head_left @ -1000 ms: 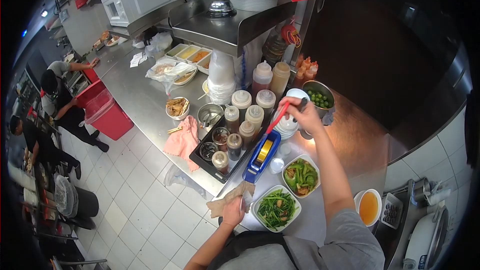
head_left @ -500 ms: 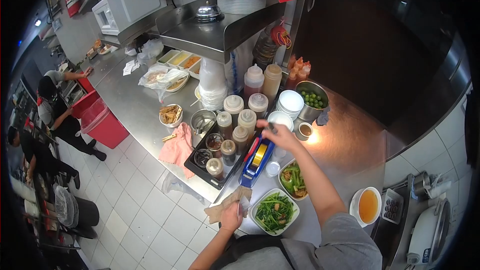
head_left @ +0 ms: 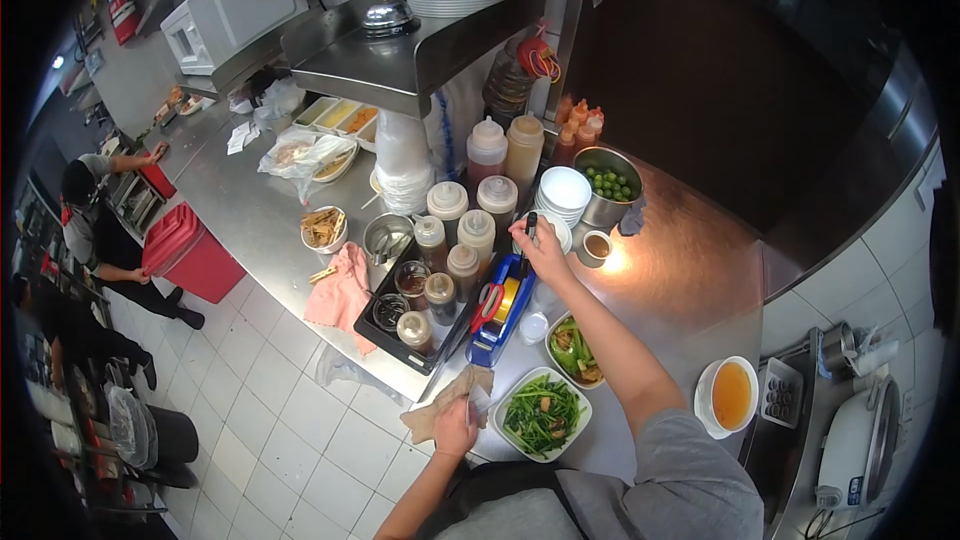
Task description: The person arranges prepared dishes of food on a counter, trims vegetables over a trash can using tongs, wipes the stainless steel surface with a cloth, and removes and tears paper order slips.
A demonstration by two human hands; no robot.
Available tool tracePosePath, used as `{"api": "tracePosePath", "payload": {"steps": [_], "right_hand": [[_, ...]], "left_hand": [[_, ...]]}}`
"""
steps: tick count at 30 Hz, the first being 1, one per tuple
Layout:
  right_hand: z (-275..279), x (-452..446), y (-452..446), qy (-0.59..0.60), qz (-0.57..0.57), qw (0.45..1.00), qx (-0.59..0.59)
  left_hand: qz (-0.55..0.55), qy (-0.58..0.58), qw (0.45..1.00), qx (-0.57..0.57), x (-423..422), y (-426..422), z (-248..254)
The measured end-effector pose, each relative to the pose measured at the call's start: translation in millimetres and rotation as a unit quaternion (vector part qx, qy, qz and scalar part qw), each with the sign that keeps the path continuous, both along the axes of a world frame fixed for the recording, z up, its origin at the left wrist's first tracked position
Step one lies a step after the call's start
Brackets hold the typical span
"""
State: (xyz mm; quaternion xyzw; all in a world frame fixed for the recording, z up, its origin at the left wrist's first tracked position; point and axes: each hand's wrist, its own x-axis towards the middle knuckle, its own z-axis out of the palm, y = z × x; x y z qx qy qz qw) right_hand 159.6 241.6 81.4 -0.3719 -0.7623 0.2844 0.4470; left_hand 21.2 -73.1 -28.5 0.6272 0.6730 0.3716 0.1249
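Note:
My right hand (head_left: pixel 542 250) is closed around a black marker pen (head_left: pixel 531 224), held upright above the far end of the blue tape dispenser (head_left: pixel 490 345). Red-handled scissors (head_left: pixel 487 306) rest at the dispenser's side, by its yellow tape roll (head_left: pixel 508 297). My left hand (head_left: pixel 456 428) is closed at the counter's near edge, gripping a crumpled brown paper (head_left: pixel 433 418). A small clear piece of plastic (head_left: pixel 479 401) shows at its fingers; its kind is unclear. Right of it stand a bowl of green vegetables (head_left: pixel 540 414) and a second container of greens (head_left: pixel 574 351).
Sauce bottles (head_left: pixel 463 270) fill a black tray (head_left: pixel 425 380). Beyond are stacked white bowls (head_left: pixel 565 190), a pot of limes (head_left: pixel 610 185) and a sauce cup (head_left: pixel 597 246). Orange soup (head_left: pixel 732 395) stands right. Two co-workers are at left, one touching a red bin (head_left: pixel 195 255).
My right hand has drawn slightly back, and the marker now points upward. The scissors show more fully. A co-worker's red bin has gone from lid raised to lid down. My view has shifted slightly.

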Motion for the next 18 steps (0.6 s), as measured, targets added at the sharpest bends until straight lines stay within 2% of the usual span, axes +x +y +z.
{"api": "tracePosePath", "payload": {"steps": [10,13,14,17,18], "right_hand": [[-1,-1,-4,0.068,-0.039,0.996,0.04],[-7,0,-15,-0.053,-0.08,0.995,-0.001],[-7,4,-20,-0.146,-0.069,0.987,0.005],[-8,10,-34,-0.2,-0.151,0.961,0.118],[2,14,-40,-0.168,-0.17,0.966,0.095]], "left_hand": [[-0.002,0.008,1.0,-0.01,0,-1,-5],[-0.002,0.007,1.0,-0.022,0,-2,-5],[0.0,0.007,1.0,-0.015,0,-1,-3],[0.006,0.007,1.0,-0.001,1,-1,1],[0.007,0.006,1.0,0.002,1,0,-1]]}}
